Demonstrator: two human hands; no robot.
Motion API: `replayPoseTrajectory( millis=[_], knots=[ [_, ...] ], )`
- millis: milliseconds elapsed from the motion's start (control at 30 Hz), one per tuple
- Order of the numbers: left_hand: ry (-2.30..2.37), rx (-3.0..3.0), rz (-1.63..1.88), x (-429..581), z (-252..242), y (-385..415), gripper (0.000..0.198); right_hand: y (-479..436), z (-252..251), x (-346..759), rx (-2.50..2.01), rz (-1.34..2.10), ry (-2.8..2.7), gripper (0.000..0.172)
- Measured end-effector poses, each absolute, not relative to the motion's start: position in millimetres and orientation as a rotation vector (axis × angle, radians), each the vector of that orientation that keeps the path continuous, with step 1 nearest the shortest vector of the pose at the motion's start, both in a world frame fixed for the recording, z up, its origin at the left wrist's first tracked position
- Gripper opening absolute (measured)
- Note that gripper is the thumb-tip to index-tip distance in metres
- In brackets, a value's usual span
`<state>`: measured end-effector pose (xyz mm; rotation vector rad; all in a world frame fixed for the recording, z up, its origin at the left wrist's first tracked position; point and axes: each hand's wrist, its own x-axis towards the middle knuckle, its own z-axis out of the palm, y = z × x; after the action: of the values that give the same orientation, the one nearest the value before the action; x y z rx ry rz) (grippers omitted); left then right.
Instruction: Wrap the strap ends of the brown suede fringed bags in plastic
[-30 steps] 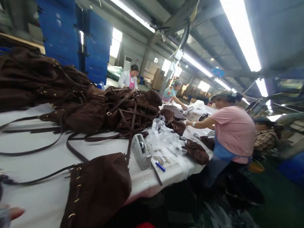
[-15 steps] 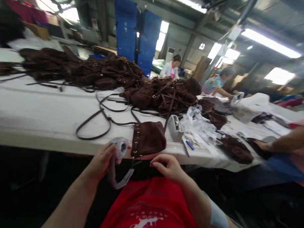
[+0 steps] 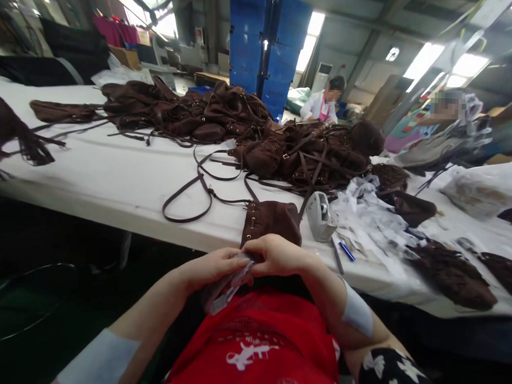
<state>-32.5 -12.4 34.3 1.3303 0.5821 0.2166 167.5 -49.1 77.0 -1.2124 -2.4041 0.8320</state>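
Note:
Both my hands meet just below the table's front edge, over my red shirt. My left hand is closed on a clear plastic wrapper that hangs down from it. My right hand is closed too, pinching the top of the same wrapper. Right behind my hands a brown suede bag lies on the white table, its long dark strap looping to the left.
A heap of brown bags with straps fills the table's middle. A grey tape dispenser, a blue pen and crumpled white paper lie to the right. Other people work at the far side, before blue stacked crates.
The view swung left and down. My right hand came over to the left hand, and both now grip the wrapper, which was in the left hand alone half a second ago.

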Motion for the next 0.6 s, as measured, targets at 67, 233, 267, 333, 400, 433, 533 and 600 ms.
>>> replayPoseTrajectory(
  millis=[67,233,267,333,400,433,533,600],
  knots=[
    [0.745,1.525,0.354,-29,38,-15,0.052,-47,61,171,-1.266,0.83,-2.254,0.022],
    [1.152,2.153,0.844,-17,46,-29,0.035,-43,39,169,-1.208,1.208,-1.563,0.031],
    [1.172,2.169,0.897,-13,45,-32,0.034,-42,38,167,-1.152,1.28,-1.408,0.034],
    [1.149,2.112,0.991,-4,42,-37,0.031,-42,39,161,-1.036,1.361,-1.154,0.039],
    [1.077,2.045,1.094,4,38,-39,0.027,-44,40,154,-0.944,1.406,-0.996,0.043],
    [1.042,2.027,1.142,8,37,-40,0.026,-46,40,150,-0.915,1.424,-0.95,0.045],
    [0.995,2.046,1.212,14,38,-39,0.022,-50,36,142,-0.896,1.414,-0.878,0.046],
    [1.011,2.083,1.184,14,44,-36,0.02,-51,36,145,-0.916,1.363,-0.892,0.046]
  ],
)
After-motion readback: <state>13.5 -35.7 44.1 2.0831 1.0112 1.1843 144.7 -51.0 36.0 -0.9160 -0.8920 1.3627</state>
